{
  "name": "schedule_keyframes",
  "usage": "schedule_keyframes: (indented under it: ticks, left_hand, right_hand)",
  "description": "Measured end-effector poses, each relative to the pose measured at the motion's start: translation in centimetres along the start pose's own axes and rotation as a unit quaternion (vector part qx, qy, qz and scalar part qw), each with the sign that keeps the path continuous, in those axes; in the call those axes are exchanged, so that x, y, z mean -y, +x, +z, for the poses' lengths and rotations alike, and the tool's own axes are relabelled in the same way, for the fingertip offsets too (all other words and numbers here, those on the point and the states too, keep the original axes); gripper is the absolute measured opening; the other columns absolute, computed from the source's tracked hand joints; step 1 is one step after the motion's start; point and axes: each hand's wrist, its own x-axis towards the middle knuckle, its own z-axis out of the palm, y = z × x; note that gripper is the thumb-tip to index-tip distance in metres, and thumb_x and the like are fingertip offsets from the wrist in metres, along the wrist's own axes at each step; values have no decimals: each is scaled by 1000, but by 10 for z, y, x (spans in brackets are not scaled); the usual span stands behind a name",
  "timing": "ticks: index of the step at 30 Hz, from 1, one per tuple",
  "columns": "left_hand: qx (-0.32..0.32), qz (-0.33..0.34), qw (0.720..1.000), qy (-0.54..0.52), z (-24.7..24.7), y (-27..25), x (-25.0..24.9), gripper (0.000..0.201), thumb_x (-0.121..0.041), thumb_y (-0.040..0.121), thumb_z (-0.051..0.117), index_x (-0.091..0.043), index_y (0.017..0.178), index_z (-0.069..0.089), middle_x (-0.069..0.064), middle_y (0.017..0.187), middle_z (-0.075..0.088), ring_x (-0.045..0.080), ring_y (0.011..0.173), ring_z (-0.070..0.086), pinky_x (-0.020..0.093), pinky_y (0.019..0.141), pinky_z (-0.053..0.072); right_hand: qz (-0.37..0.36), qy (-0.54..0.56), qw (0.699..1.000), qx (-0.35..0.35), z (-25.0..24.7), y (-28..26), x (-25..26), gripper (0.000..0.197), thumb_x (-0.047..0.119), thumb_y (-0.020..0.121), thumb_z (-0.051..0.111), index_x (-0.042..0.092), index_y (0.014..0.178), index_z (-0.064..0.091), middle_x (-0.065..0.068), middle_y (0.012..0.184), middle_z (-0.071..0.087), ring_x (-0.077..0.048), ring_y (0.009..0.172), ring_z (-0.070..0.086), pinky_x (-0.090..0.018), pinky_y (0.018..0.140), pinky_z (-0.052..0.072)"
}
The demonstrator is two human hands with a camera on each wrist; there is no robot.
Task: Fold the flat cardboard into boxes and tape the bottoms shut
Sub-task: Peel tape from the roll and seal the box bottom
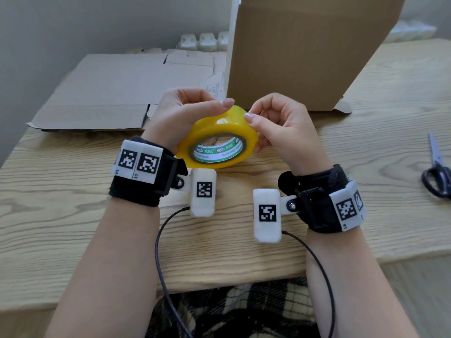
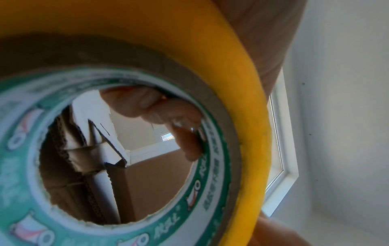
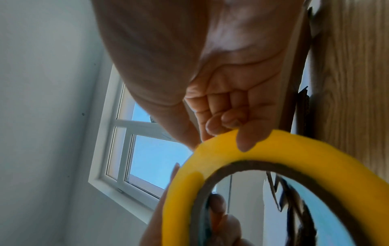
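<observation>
A yellow tape roll (image 1: 212,125) with a green and white core label is held tilted just above the table, between both hands. My left hand (image 1: 188,111) grips its left side, thumb lying over the top; in the left wrist view its fingers (image 2: 160,109) show inside the core of the roll (image 2: 210,50). My right hand (image 1: 280,125) curls around the right side, thumb tip on the outer band. In the right wrist view its fingertips (image 3: 227,116) press the rim of the roll (image 3: 210,158). An erected cardboard box (image 1: 305,50) stands right behind the hands.
Flat cardboard sheets (image 1: 117,91) lie stacked at the back left of the wooden table (image 1: 73,215). Scissors (image 1: 438,172) lie at the right edge. White objects line the wall behind the cardboard. Camera cables hang off the near table edge.
</observation>
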Motion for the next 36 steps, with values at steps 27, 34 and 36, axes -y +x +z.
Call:
schedule_keyframes:
  ticks: [27,34,36]
  left_hand:
    - [15,6,1000,-20,0,2,3,19,-20,73,79,-8,70,64,9,72,61,19,62,62,25,57,53]
    - [12,9,1000,-14,1,2,1,19,-21,72,78,-9,70,63,10,73,61,20,63,61,25,57,53]
    - [12,15,1000,-6,2,1,1,20,-21,72,81,-9,69,64,7,69,61,19,62,61,25,56,53]
  right_hand:
    - [80,119,989,-39,7,5,-3,8,6,92,66,1,89,71,4,45,45,-7,39,36,-19,38,27]
    - [83,149,984,-43,7,5,-4,11,0,91,63,0,87,73,2,44,45,-8,39,35,-17,38,26]
    - [91,154,983,-46,7,6,-4,13,-1,90,62,2,83,73,1,45,45,-8,39,35,-17,38,26]
